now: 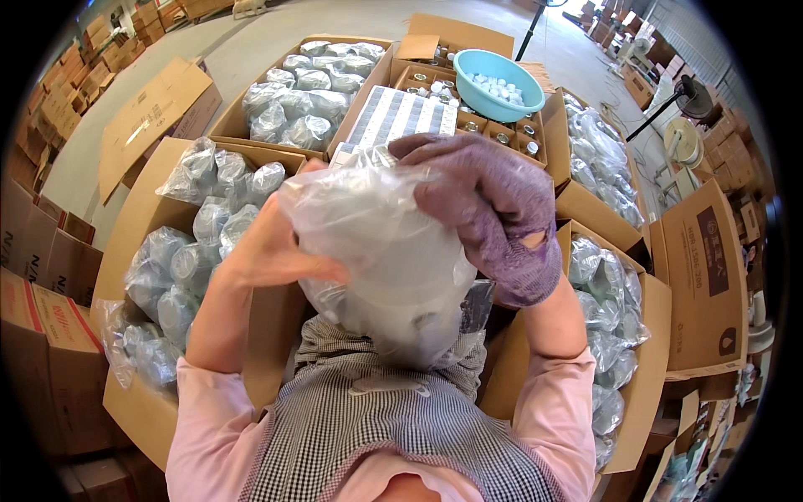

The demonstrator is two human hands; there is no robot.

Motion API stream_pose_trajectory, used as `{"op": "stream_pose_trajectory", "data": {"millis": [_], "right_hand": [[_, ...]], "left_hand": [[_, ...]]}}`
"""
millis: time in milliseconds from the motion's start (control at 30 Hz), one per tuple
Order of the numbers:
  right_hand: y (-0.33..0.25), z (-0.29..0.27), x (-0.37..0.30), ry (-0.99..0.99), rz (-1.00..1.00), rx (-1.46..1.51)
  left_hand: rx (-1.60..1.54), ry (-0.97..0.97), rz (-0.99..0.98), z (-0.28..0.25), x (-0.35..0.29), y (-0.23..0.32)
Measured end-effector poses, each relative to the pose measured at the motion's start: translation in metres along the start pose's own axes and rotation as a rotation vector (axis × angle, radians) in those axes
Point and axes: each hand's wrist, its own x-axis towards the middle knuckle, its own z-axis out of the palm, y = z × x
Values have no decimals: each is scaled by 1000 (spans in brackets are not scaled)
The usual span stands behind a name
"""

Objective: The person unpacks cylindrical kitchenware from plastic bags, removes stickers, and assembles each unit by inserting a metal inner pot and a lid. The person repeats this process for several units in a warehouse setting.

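A clear plastic bag (385, 251) hangs upright in front of my apron, with a pale, see-through container inside it whose exact kind I cannot make out. My bare left hand (272, 243) grips the bag's upper left side, thumb in front and fingers partly hidden behind the plastic. On the other side, my right hand (498, 209), in a purple-grey knitted glove, pinches the bag's upper right edge. The bag's lower end reaches down to my lap.
Open cartons of plastic-wrapped containers stand left (125, 251), ahead (226, 125) and right (652, 335). A light blue basin (468, 63) of small white caps rests on a carton of bottles. Beside it lies a white-and-grey gridded panel (401, 117). A black stand fan (694, 96) is far right.
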Motion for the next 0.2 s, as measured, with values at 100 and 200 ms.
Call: {"op": "stream_pose_trajectory", "data": {"millis": [100, 200], "right_hand": [[-7, 1, 14, 161, -56, 142], [-17, -16, 32, 294, -216, -564]], "left_hand": [[0, -85, -41, -1, 7, -10], [35, -180, -4, 0, 4, -31]]}}
